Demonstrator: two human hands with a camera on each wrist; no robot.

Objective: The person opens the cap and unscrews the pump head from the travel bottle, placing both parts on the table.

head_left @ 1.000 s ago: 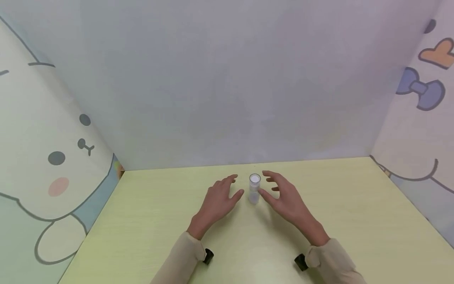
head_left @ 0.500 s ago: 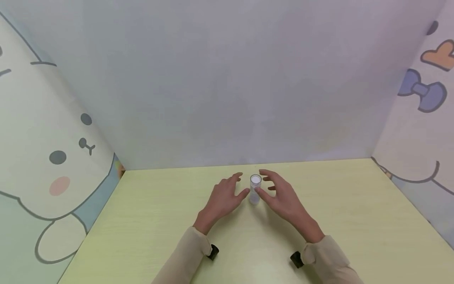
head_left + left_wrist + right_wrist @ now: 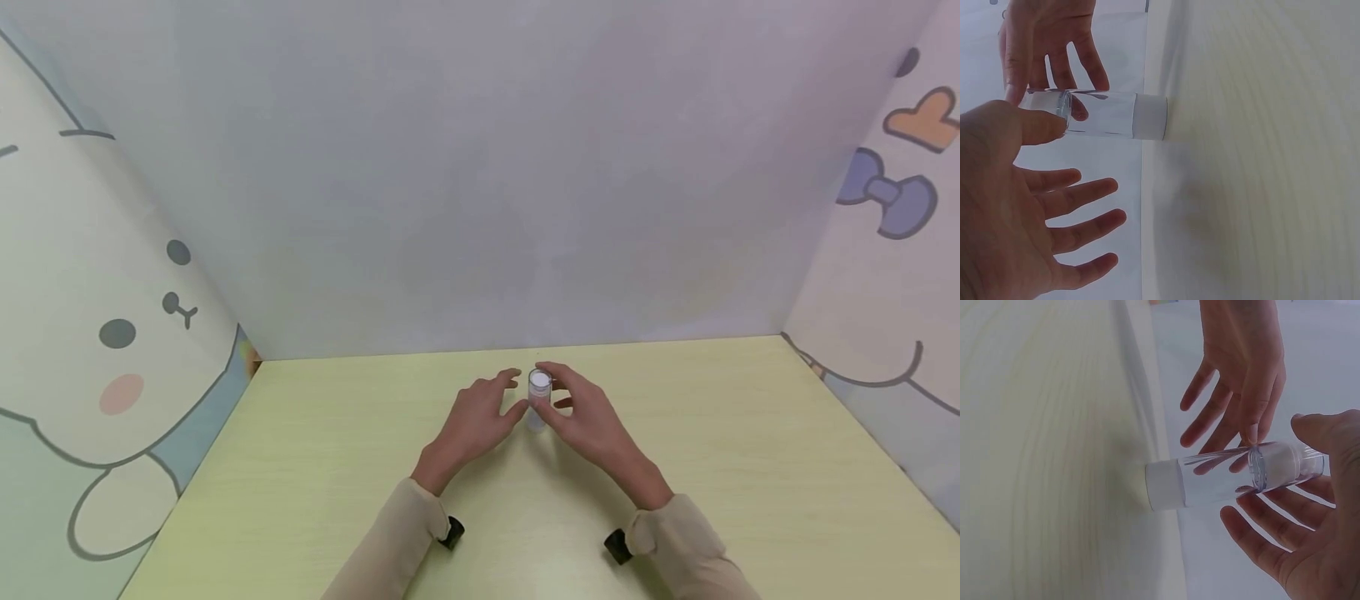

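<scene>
A clear cylindrical bottle (image 3: pixel 539 382) with a white base (image 3: pixel 1165 485) and a transparent cap (image 3: pixel 1307 464) stands upright on the table, near its back edge. From the right, my right hand (image 3: pixel 591 423) surrounds the upper part, thumb on the near side and fingers behind; in the right wrist view a gap shows between thumb and cap. My left hand (image 3: pixel 477 422) is on the left side, fingers spread and extended, thumb tip right at the bottle around the cap's lower rim. The left wrist view shows its other fingers (image 3: pixel 1088 231) holding nothing.
The pale wood-grain table (image 3: pixel 315 467) reaches back to a plain grey wall (image 3: pixel 480 183). Side panels with cartoon animals (image 3: pixel 150 292) flank it on both sides. Both sleeves carry a black wrist device (image 3: pixel 452 533) on the inner side.
Both hands have moved inward to the bottle, the left hand rightward and the right hand leftward. The right thumb now overlaps the bottle in the head view. The bottle has stayed in place.
</scene>
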